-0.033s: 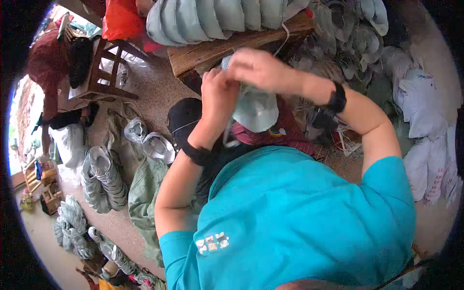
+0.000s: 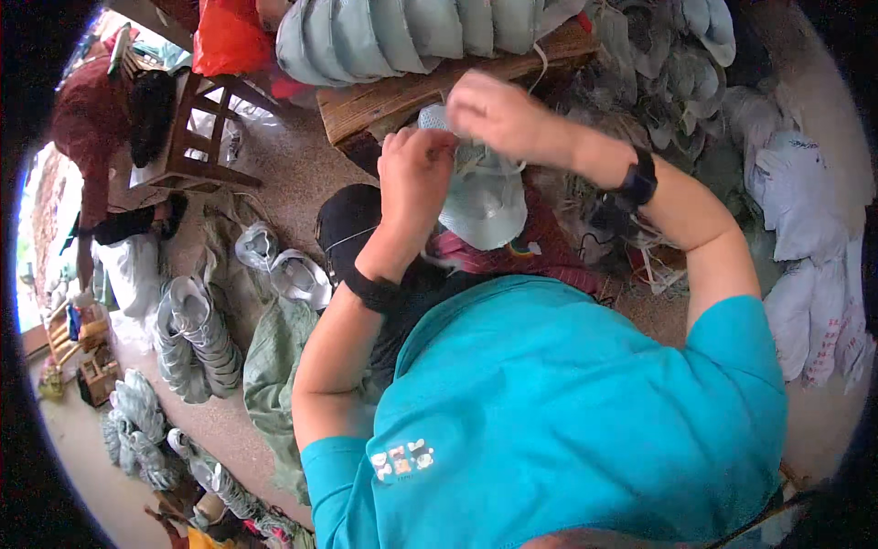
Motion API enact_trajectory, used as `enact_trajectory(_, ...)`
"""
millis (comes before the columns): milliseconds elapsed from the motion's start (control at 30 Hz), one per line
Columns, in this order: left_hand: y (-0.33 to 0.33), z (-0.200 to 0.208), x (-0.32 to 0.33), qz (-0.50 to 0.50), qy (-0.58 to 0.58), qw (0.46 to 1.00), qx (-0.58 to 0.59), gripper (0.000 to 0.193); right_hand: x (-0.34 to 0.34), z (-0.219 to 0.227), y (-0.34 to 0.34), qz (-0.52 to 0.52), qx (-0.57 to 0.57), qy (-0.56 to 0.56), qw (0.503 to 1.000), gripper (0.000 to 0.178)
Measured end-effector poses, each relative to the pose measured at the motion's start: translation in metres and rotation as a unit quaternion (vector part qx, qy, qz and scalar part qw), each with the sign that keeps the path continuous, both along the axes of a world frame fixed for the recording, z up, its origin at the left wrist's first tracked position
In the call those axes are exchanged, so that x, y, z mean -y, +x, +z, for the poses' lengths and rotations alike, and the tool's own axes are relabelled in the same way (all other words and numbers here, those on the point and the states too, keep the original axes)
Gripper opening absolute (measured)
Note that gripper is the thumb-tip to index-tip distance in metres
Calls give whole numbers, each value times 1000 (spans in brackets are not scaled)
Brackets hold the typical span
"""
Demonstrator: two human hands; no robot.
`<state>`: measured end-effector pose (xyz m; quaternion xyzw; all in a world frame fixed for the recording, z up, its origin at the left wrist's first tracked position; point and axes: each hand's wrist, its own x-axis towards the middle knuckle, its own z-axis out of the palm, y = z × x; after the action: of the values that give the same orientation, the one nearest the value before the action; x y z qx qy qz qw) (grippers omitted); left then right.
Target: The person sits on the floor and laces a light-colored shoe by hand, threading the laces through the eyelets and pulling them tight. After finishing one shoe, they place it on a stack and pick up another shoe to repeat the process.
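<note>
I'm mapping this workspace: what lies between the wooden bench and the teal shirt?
In the head view, a pale piece, the left hand, maroon cloth and black cloth lie between them; the blurred right hand overlaps the bench's edge.

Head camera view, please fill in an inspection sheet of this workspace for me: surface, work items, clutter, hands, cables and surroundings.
Surface: wooden bench, carrying a row of nested pale shoe pieces.
Work items: one pale shoe piece in front of the teal shirt, partly hidden by the hands.
Clutter: loose pale shoes, stacked shoes and green cloth at left.
Hands: left hand at the piece, fingers curled, grip unclear; right hand raised beside it, blurred, hold unclear.
Cables: none certain; a thin dark strand at lower right, kind unclear.
Surroundings: red bag and wooden stool at upper left; whitish sacks at right.
</note>
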<state>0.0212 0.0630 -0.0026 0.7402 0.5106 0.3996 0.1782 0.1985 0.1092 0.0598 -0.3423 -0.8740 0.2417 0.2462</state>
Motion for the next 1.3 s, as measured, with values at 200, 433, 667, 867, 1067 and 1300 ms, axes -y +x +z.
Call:
enact_trajectory(200, 10, 17, 4, 25, -53, 998, 0, 24, -6, -27, 32, 31, 136, 83, 987, 15)
enact_trajectory(433, 5, 22, 5, 0, -20, 1000, -16, 22, -1, -31, 36, 25, 52, -19, 998, 15)
enact_trajectory(667, 5, 20, 1, 0, -51, 999, 12, 23, 7, -35, 26, -92, -80, -71, 990, 11)
enact_trajectory(867, -1, 23, 1, -2, 25, 998, -51, 19, 7, -20, 21, -70, 19, 91, 993, 11)
enact_trajectory(1067, 2, 15, 3, 30, 39, 996, -75, 9, 14, -20, 27, -57, 90, 74, 992, 11)
enact_trajectory(1300, -2, 21, 16, 37, 39, 996, -76, 14, 12, -20, 24, -46, -10, 175, 984, 12)
